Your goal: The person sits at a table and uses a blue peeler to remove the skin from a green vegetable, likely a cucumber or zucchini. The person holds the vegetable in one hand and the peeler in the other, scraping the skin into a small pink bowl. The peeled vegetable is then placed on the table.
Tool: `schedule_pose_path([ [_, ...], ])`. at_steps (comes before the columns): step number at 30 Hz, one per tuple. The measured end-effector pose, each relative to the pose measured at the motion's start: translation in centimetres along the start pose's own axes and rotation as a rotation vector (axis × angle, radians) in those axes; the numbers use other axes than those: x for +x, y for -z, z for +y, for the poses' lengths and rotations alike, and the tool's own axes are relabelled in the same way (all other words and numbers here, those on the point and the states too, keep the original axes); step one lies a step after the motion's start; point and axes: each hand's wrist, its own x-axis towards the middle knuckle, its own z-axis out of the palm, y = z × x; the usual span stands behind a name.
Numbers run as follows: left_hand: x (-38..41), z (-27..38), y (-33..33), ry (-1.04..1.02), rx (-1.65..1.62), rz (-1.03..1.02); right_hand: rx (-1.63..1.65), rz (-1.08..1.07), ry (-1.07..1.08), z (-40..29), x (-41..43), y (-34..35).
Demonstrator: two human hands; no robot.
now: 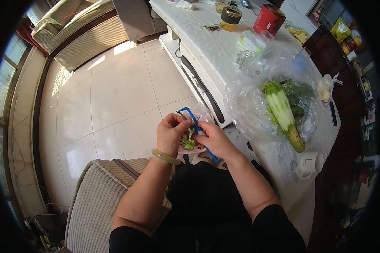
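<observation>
A blue-handled peeler (214,154) is held in my right hand (216,139), its frame pointing up and left. My left hand (174,131), with a bangle on the wrist, has thumb and fingertips pinched together at the peeler's blade end; what they pinch is too small to tell. Below both hands is a pink, lined bin or basin (190,151) with green peelings (188,145) in it. On the table at the right, a partly peeled green gourd or squash (280,109) lies on a clear plastic bag (243,101) with other green vegetables (296,91).
The table (209,47) also bears a white mug (311,163), a glass ashtray (245,58), a lidded jar (231,19), a red canister (269,19) and a small bag of pale round items (325,87). A ribbed sofa piece (98,196) stands at my left.
</observation>
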Motion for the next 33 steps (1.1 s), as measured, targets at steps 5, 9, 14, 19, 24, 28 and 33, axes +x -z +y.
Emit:
schedule_pose_path([
  [5, 0.1, 0.2, 0.2, 0.008, 0.019, 0.017, 0.056, -0.004, 0.03, 0.1, 0.1, 0.4],
  [9, -0.3, 0.8, -0.2, -0.025, 0.002, 0.023, 0.076, -0.016, 0.034, 0.4, 0.1, 0.7],
  [14, -0.6, 1.2, -0.7, -0.115, -0.042, 0.008, 0.147, -0.03, 0.053, 0.1, 0.1, 0.8],
  [19, -0.6, 1.0, -0.3, -0.069, -0.086, -0.062, 0.113, -0.004, 0.076, -0.3, 0.0, 1.0],
  [24, -0.4, 0.9, 0.1, 0.007, -0.179, -0.115, 0.196, 0.027, 0.052, 0.4, 0.0, 1.2],
  [28, -0.5, 1.0, 0.0, 0.042, -0.245, -0.133, 0.191, 0.022, 0.069, 0.4, 0.1, 1.2],
  [33, -0.5, 1.3, 0.0, 0.058, -0.233, -0.148, 0.176, 0.014, 0.082, 0.3, 0.0, 1.2],
])
